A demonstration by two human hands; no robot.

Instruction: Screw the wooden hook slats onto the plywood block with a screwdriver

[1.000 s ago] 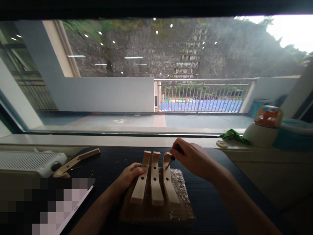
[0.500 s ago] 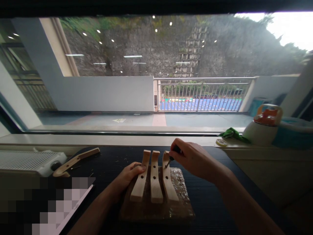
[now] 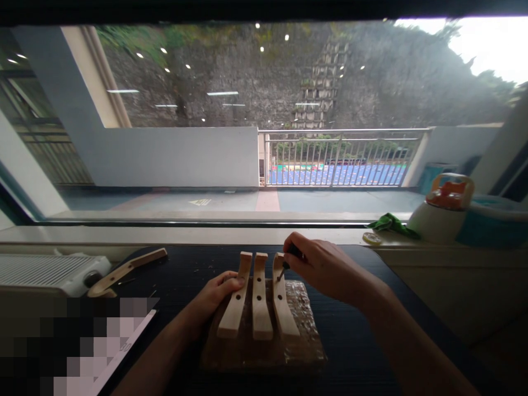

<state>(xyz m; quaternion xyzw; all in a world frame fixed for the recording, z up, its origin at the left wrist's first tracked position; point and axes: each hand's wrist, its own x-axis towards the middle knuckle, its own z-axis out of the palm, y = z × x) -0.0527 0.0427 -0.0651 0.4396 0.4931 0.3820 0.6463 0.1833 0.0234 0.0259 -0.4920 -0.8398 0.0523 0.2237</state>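
Wooden strips (image 3: 259,308) abreast, long axes running forward, tool (image 3: 286,265) slanting down leftward

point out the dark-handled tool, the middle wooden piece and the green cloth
dark-handled tool (image 3: 281,272): head view, on its thin shaft
middle wooden piece (image 3: 260,309): head view, just below its lower hole
green cloth (image 3: 390,223): head view, on its crumpled middle
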